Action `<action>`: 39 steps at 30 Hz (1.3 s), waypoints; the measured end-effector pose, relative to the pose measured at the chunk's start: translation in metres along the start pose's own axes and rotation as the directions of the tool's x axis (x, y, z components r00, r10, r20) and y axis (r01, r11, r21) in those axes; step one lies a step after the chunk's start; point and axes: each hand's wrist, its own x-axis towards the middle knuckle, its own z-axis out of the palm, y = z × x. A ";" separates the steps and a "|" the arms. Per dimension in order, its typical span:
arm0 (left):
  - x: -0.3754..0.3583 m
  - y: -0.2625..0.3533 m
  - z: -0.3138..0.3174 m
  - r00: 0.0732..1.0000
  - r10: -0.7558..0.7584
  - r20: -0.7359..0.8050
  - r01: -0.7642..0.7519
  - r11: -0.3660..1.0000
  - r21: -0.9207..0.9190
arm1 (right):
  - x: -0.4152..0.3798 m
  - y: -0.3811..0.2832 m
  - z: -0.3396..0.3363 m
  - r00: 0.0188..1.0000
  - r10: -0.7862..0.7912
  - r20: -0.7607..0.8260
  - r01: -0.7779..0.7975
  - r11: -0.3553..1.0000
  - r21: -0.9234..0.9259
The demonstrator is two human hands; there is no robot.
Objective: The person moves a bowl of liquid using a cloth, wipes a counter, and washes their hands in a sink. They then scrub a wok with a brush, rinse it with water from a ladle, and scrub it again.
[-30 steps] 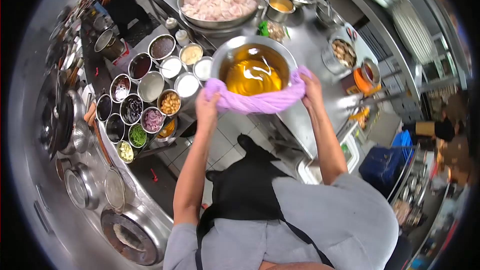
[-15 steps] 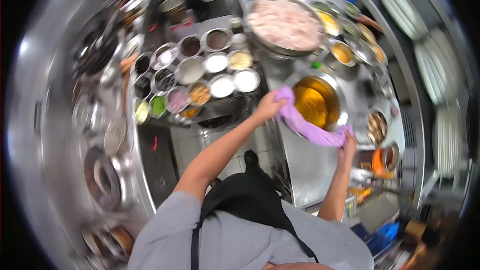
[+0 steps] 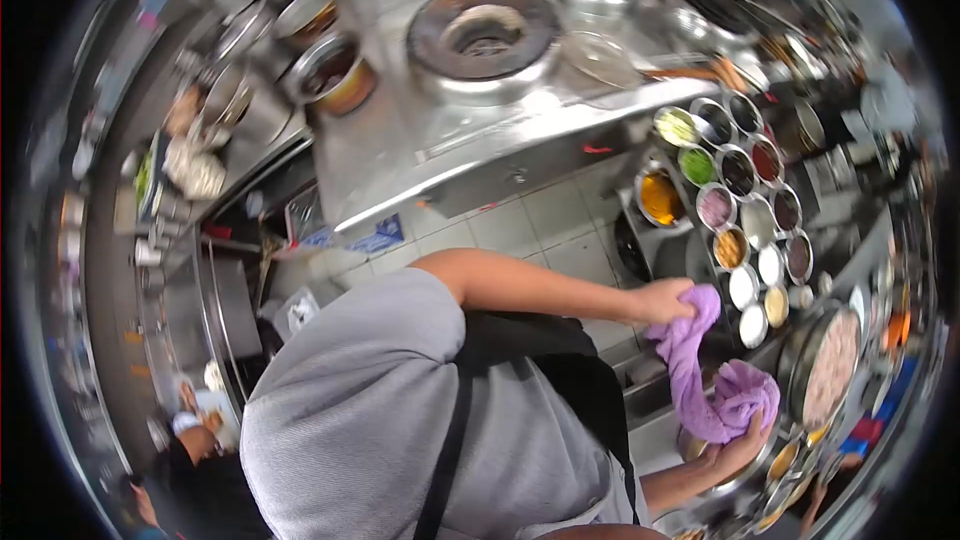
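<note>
A purple cloth [image 3: 715, 390] hangs between my two hands at the right side of the view. My left hand [image 3: 665, 302] grips its upper end, arm stretched out across my grey shirt and black apron. My right hand [image 3: 745, 443] holds the bunched lower end from below. The cloth covers whatever lies under it; the metal bowl of golden oil seen earlier is hidden now. Both hands are beside the rack of small ingredient bowls [image 3: 745, 215].
A large metal bowl of pale raw meat [image 3: 830, 365] sits right of the cloth. A round wok burner [image 3: 485, 30] and two pots [image 3: 330, 70] stand on the steel range across the tiled floor [image 3: 500, 230]. Another person [image 3: 190, 440] is at lower left.
The camera has swung far round, so the range now lies at the top. Both hands still hold the purple cloth; the oil bowl they carried has gone out of sight under it.
</note>
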 end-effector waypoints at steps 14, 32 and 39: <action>-0.257 -0.045 -0.418 0.252 -0.193 -0.948 -0.660 0.683 -0.314 | -0.095 0.102 0.522 0.417 0.116 0.901 -0.638 0.744 0.199; -0.377 -0.154 -0.756 -0.216 -0.194 -0.957 -0.596 0.802 -0.028 | -0.268 0.277 0.975 0.171 0.315 0.934 -0.462 0.862 -0.206; -0.421 -0.181 -0.783 0.034 -0.360 -0.932 -0.488 0.808 -0.330 | -0.254 0.285 1.005 0.104 0.391 0.915 -0.088 0.920 -0.383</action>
